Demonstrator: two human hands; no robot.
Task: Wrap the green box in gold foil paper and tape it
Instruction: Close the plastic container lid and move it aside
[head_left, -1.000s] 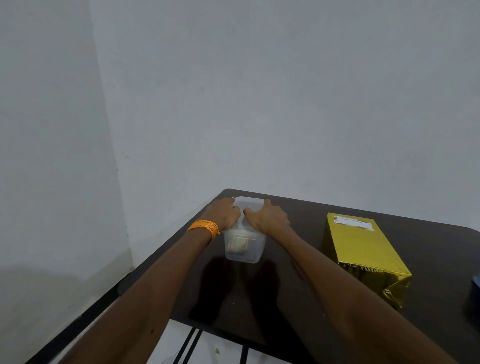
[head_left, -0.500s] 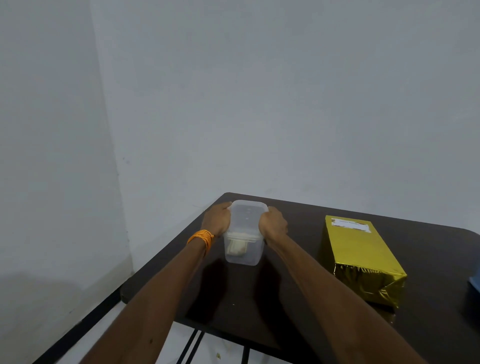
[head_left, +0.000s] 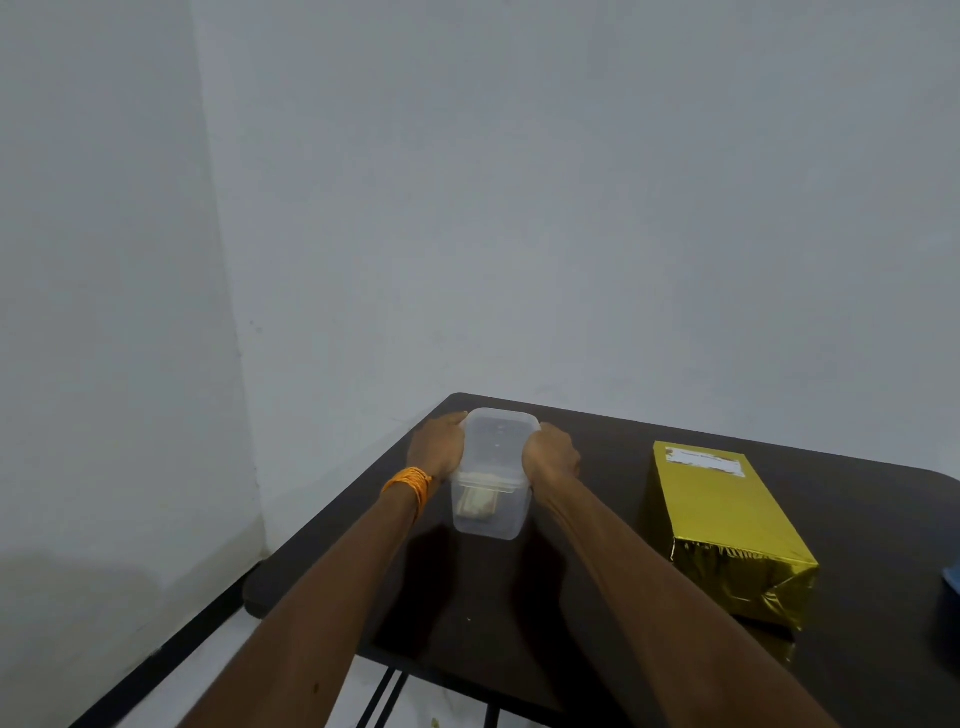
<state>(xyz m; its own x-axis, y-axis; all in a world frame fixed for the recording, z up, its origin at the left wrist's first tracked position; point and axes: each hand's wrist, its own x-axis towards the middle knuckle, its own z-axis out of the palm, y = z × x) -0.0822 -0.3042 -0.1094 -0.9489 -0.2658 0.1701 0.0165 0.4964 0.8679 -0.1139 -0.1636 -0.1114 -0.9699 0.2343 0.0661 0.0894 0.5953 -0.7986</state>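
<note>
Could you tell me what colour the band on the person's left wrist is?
Orange; the band shows clearly in the head view, just behind the left hand.

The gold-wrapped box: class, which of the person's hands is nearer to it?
Right. The right hand grips the clear container on the side facing the gold-wrapped box; the left hand grips its far side.

Translucent lidded plastic container (head_left: 492, 480) on dark table (head_left: 597, 618), blue object (head_left: 951, 597) at right edge
</note>
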